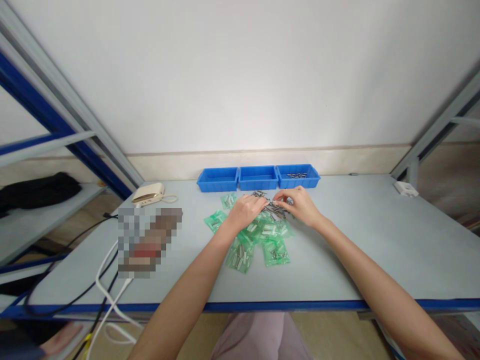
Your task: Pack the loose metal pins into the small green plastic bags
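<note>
My right hand (299,206) pinches a small, shiny metal piece between thumb and forefinger, over a loose pile of metal screw-like parts (276,212). Close beside it, my left hand (245,212) has its fingers drawn together at the left side of the pile. Whatever it grips is hidden. Below and left of the pile lie several green clear plastic bags (276,252) with small metal and white pieces in them. Behind the hands stand three blue bins in a row: the left bin (218,187), the middle bin (258,184) and the right bin (299,182), which holds several metal parts.
A cream power bank (149,193) with a strap lies at the table's left, near a pixelated patch. White and black cables (100,267) hang over the left edge. A small white object (406,188) sits at the far right. A wall rises behind the table (360,210).
</note>
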`<action>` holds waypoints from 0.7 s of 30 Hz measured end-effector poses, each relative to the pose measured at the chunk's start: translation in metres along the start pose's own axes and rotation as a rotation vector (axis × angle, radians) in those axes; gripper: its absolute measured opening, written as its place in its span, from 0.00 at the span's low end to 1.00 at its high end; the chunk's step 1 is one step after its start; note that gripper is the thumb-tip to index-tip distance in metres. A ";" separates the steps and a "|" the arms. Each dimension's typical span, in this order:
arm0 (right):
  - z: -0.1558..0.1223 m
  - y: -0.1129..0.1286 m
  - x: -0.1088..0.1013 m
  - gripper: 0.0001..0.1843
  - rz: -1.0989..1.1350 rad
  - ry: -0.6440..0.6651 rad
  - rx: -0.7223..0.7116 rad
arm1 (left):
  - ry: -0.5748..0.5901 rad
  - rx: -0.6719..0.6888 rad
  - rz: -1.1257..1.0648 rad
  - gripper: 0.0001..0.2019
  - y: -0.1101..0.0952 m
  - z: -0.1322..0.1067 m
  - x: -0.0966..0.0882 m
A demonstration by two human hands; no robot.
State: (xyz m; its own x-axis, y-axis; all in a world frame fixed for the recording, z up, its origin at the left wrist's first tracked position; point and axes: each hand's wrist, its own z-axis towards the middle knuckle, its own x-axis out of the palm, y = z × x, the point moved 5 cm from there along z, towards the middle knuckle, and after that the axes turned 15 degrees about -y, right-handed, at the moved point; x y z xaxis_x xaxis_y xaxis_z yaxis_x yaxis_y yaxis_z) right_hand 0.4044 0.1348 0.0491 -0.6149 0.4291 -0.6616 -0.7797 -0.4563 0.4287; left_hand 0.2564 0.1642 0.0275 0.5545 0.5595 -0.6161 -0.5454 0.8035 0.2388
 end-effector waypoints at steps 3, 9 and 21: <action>0.000 -0.001 0.000 0.13 -0.013 -0.005 0.005 | -0.002 -0.011 -0.014 0.15 0.001 -0.001 0.002; 0.000 0.000 0.001 0.14 -0.006 0.000 0.006 | 0.008 -0.008 -0.027 0.15 0.000 -0.001 0.001; 0.000 0.001 0.001 0.16 -0.023 -0.008 -0.052 | -0.075 0.041 -0.001 0.14 -0.002 0.001 -0.003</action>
State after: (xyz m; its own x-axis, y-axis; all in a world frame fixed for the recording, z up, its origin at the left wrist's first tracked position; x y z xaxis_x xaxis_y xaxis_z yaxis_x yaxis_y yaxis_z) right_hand 0.4030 0.1345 0.0486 -0.5983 0.4462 -0.6656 -0.7864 -0.4861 0.3811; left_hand 0.2560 0.1605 0.0295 0.6013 0.5712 -0.5587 -0.5193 0.8108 0.2700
